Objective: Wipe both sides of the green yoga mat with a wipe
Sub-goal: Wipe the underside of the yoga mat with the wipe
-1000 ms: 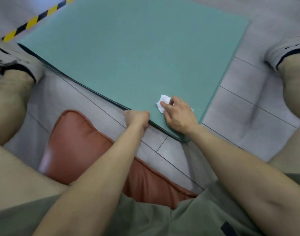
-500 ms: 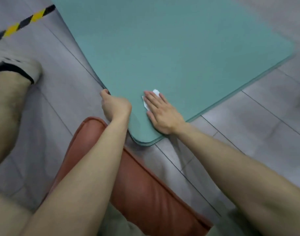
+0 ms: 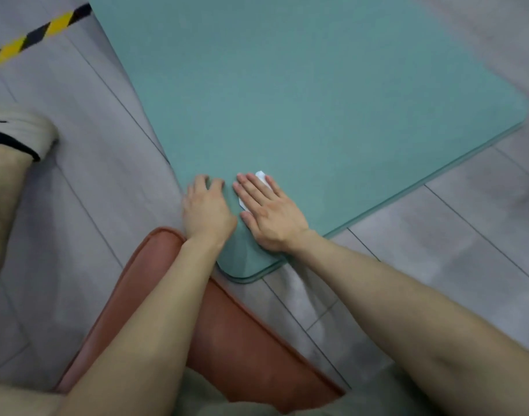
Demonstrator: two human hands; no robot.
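We press the wipe (image 3: 261, 175) flat under the right grip (image 3: 269, 211), fingers straight, close to the near corner of the mat (image 3: 317, 100), which lies on the floor (image 3: 437, 250). The left grip (image 3: 207, 210), also released, rests at the mat's left edge. Risks: the wipe slips from under the unclenched fingers, or the corner rucks up. There is open mat far and right; the cushion (image 3: 233, 340) crowds the near side.

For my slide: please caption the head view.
Right hand presses a white wipe on the green yoga mat; left hand rests at its edge.
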